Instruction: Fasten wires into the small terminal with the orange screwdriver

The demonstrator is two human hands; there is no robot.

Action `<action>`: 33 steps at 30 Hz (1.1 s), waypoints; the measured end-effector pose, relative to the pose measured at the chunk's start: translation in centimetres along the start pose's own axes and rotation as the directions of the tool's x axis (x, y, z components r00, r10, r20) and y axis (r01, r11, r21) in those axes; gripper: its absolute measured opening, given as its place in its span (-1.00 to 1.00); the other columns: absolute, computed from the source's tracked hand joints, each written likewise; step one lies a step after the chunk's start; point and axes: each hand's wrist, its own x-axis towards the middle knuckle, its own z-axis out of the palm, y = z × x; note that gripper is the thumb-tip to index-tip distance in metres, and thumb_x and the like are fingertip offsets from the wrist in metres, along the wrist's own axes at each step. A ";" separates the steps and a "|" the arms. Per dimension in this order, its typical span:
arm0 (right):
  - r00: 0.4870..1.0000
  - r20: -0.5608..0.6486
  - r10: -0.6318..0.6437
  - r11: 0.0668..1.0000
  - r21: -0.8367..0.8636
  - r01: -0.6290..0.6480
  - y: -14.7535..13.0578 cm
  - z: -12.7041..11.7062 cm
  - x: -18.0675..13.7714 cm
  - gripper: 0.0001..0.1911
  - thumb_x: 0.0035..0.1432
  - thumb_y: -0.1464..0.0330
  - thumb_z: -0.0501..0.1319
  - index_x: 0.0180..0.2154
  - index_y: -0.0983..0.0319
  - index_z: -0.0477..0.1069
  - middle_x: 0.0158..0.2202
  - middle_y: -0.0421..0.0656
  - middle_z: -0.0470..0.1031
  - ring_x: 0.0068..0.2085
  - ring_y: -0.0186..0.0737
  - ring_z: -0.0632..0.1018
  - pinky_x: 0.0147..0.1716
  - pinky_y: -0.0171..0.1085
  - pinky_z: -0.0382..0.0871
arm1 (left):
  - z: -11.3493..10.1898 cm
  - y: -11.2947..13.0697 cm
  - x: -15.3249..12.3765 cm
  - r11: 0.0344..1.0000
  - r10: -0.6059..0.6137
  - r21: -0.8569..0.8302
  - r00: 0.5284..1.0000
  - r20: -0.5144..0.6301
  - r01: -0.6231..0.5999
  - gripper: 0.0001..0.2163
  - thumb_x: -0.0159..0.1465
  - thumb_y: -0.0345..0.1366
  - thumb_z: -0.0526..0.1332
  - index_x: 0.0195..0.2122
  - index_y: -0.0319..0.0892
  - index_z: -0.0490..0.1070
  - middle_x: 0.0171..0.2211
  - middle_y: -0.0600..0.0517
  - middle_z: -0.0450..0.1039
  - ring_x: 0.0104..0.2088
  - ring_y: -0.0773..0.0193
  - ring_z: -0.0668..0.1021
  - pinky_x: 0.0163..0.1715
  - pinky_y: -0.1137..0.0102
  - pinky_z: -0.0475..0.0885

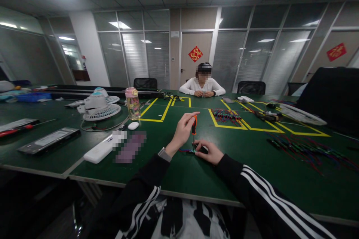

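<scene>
My left hand [183,130] is closed round a small screwdriver with an orange handle [194,124], held upright with its tip pointing down. My right hand [208,151] lies on the green table [196,179], fingers pinching a small dark part with coloured wires [193,151] right under the screwdriver tip. Both arms are in black sleeves with white stripes.
Another person [202,84] sits at the far side, hands together. A pink-lidded bottle [132,103], white fans [98,109], a white mouse [133,125], a white box [101,151] and dark devices [49,140] lie on the left. Wire bundles [226,115] and more coloured wires [303,149] lie to the right among yellow tape squares.
</scene>
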 end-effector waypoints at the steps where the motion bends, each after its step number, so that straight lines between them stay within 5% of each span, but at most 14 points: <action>1: 1.000 0.000 -0.001 1.000 -0.001 0.001 0.0 0.0 0.0 -0.85 -0.01 0.29 0.33 -0.42 0.22 0.43 -0.03 0.04 0.55 0.08 0.03 0.51 0.14 0.12 0.25 | 0.0 0.0 0.0 0.999 -0.015 -0.033 1.000 0.009 0.016 -0.72 0.36 -0.28 0.05 0.00 -0.13 0.47 -0.10 -0.05 0.47 -0.16 0.28 0.52 -0.14 0.41 0.41; 8: 1.000 -0.002 -0.006 1.000 -0.003 0.006 0.1 0.0 0.0 -0.85 -0.01 0.30 0.34 -0.42 0.21 0.42 -0.03 0.05 0.55 0.09 0.01 0.51 0.13 0.12 0.25 | -0.2 -0.1 0.0 0.997 0.032 0.077 0.996 -0.086 -0.026 -0.82 0.20 -0.24 0.29 -0.20 -0.16 0.55 -0.30 0.02 0.42 -0.35 0.35 0.46 -0.30 0.47 0.39; 15: 1.000 0.008 0.009 1.000 -0.010 -0.009 0.1 0.1 0.0 -0.86 0.00 0.30 0.32 -0.42 0.21 0.42 -0.02 0.05 0.54 0.10 0.05 0.50 0.14 0.14 0.24 | 0.0 -0.2 0.1 0.995 -0.048 -0.084 0.999 0.010 0.049 -0.71 0.36 -0.27 0.04 0.02 -0.14 0.45 -0.13 -0.05 0.50 -0.21 0.29 0.54 -0.16 0.40 0.42; 22: 1.000 -0.003 0.011 1.000 -0.012 -0.011 0.0 0.2 0.0 -0.85 -0.01 0.30 0.34 -0.43 0.22 0.42 -0.03 0.04 0.55 0.09 0.04 0.51 0.14 0.13 0.24 | 0.1 0.1 -0.2 0.988 0.060 0.147 0.991 -0.117 -0.043 -0.82 0.21 -0.24 0.28 -0.18 -0.14 0.55 -0.30 0.03 0.40 -0.30 0.34 0.46 -0.22 0.45 0.38; 27: 1.000 -0.001 0.001 1.000 -0.014 -0.001 0.1 0.1 0.0 -0.87 -0.01 0.32 0.33 -0.42 0.21 0.42 -0.02 0.05 0.54 0.08 0.03 0.52 0.13 0.13 0.26 | 0.1 0.0 -0.2 0.998 -0.050 -0.039 0.999 -0.001 0.050 -0.70 0.36 -0.27 0.04 0.06 -0.14 0.42 -0.16 -0.03 0.45 -0.24 0.32 0.53 -0.20 0.42 0.41; 30: 1.000 0.002 -0.003 1.000 -0.018 0.003 0.2 0.1 0.0 -0.88 -0.01 0.32 0.32 -0.42 0.21 0.42 -0.02 0.04 0.54 0.08 0.03 0.51 0.13 0.13 0.25 | 0.3 -0.2 -0.1 0.992 -0.089 -0.085 0.996 -0.016 0.088 -0.68 0.31 -0.26 0.15 0.06 -0.18 0.41 -0.21 -0.03 0.49 -0.29 0.31 0.55 -0.24 0.43 0.43; 33: 1.000 -0.007 -0.004 1.000 -0.012 0.004 0.2 0.1 0.0 -0.86 -0.01 0.30 0.34 -0.42 0.21 0.43 -0.04 0.02 0.55 0.08 0.04 0.52 0.14 0.12 0.25 | 0.3 -0.2 -0.1 1.000 -0.006 0.022 0.996 -0.086 0.008 -0.74 0.24 -0.26 0.24 -0.05 -0.16 0.50 -0.24 -0.01 0.46 -0.27 0.32 0.52 -0.21 0.45 0.42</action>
